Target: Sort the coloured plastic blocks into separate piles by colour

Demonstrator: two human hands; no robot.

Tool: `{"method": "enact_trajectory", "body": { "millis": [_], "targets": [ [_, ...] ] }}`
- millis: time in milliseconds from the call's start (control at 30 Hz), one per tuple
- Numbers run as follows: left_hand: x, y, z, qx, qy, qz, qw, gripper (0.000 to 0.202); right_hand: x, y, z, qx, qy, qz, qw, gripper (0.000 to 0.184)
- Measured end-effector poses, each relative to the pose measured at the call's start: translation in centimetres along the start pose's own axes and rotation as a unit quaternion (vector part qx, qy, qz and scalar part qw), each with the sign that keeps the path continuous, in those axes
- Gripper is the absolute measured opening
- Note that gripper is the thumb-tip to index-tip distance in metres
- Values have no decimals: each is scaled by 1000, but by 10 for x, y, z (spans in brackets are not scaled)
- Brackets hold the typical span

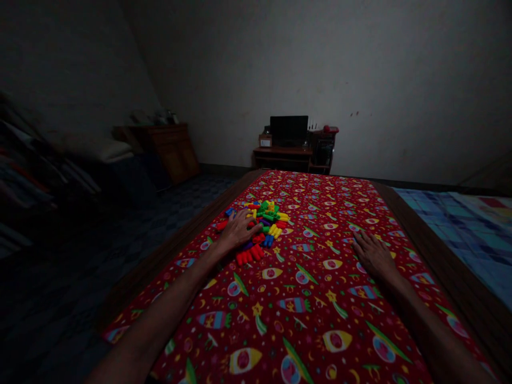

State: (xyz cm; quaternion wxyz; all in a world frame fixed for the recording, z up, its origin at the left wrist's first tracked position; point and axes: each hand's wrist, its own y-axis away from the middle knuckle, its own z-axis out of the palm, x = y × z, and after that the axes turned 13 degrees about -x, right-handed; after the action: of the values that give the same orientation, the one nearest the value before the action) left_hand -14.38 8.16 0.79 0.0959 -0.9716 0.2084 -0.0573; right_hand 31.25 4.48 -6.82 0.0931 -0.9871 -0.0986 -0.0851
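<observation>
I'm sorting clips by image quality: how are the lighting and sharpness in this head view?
Head view: dim overall, walls and left side nearly black and smeared; the red patterned cloth and toy blocks under the left hand read clearly; the right hand is darker; wide-angle stretch bends the edges.

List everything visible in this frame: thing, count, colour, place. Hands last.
toy blocks: one pile, too many to count; red, yellow, green, blue, purple; on the cloth, left of centre
patterned cloth: 1, red with rocket and star print, covering the table
table: 1, dark wood edge showing along both sides
monitor: 1, black, on the desk at the far wall
desk: 1, brown, far wall
cabinet: 1, brown, far left
mat: 1, blue checked, floor at right
left hand: resting on the block pile, fingers spread
right hand: flat on the cloth, holding nothing
</observation>
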Motion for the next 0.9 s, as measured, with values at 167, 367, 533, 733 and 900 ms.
{"method": "enact_trajectory", "body": {
  "millis": [167, 367, 533, 733, 900],
  "targets": [
    [34, -32, -5, -29, -21, 22, 999, 36, -4, 4, -7, 2, 30, 4, 1000, 45],
    [37, -13, 4, -60, -7, 99, 993, 33, -4, 4, -10, 11, 31, -12, 999, 44],
    [19, 8, 1, -17, 72, 71, 995, 30, -5, 4, -9, 7, 21, -12, 1000, 44],
    [18, -14, -1, -49, 53, -18, 997, 25, -7, 4, -11, -1, 4, 16, 1000, 47],
    [22, -18, -9, -48, 45, -11, 998, 22, -4, 4, -11, -19, 11, -22, 1000, 46]
  ]
}}
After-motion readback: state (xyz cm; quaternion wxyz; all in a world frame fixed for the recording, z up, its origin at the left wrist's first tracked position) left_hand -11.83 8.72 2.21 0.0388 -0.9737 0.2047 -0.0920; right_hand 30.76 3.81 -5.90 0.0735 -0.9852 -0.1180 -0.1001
